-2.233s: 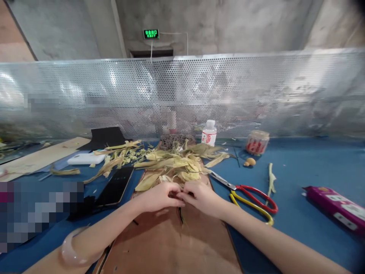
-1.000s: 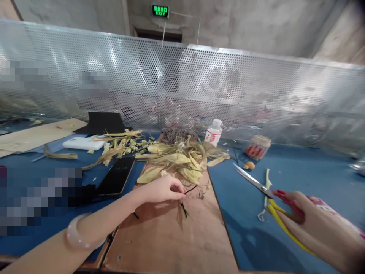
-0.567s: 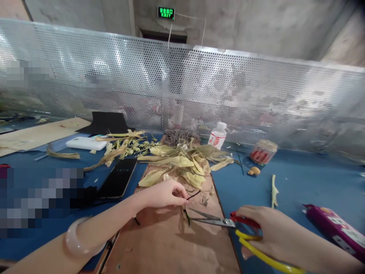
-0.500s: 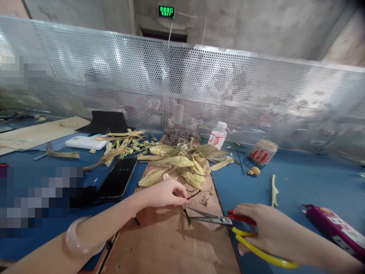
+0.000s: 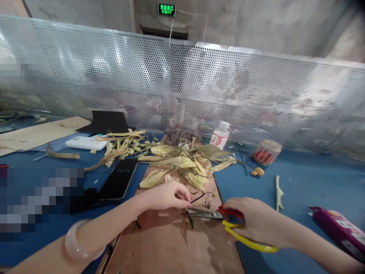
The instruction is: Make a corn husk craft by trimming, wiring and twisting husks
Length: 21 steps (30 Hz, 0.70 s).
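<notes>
Perforated metal screen spans upper frame. Lower ctr — L hand pinches dark strand over brown board; R hand grips scissors, blades just beside the pinch. Hold strand taut; keep L fingers clear — close blades only w/ tips in view.

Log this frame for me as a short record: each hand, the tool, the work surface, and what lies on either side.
Left hand: pinching a thin black cord
Right hand: gripping metal scissors with red and yellow handles
Blades: slightly open, pointing toward the left fingertips; contact with the cord unclear
Work surface: flat brown wooden board on a blue tabletop
Board's far end: dry yellowish leaves
Left of board: black rectangular smartphone
Right of board: shiny purple packet
</notes>
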Available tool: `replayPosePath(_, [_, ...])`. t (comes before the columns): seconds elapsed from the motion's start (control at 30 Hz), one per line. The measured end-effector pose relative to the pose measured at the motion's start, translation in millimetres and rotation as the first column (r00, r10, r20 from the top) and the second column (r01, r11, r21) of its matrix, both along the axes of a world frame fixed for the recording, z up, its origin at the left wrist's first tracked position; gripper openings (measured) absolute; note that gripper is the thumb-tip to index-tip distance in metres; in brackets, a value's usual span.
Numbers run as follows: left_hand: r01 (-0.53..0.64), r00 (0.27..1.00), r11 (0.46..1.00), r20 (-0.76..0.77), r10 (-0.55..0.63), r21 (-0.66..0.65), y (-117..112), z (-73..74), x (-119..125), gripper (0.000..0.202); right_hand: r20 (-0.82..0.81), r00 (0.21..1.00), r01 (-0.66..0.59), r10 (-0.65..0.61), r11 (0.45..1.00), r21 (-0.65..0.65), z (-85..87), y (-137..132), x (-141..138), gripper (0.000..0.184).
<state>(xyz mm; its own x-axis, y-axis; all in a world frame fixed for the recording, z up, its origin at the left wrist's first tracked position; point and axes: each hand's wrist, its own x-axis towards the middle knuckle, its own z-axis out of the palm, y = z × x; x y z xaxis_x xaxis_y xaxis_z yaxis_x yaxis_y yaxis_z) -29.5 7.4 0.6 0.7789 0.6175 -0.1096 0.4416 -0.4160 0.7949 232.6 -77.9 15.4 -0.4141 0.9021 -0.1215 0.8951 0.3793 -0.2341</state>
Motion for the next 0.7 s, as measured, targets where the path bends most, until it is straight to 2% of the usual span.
replayPosePath(0.3, [0.046,0.998,0.999,0.052,-0.045,-0.01,1.3,-1.4,-0.3,0.023,0.052,0.998,-0.04,0.039,0.999,0.002,-0.5,10.0,-10.7,0.024])
replayPosePath(0.7, [0.081,0.995,0.997,0.058,-0.081,0.009,2.6,-2.3,0.3,0.026,0.067,0.996,-0.067,0.063,0.996,0.056,-4.9,13.2,-20.0,0.015])
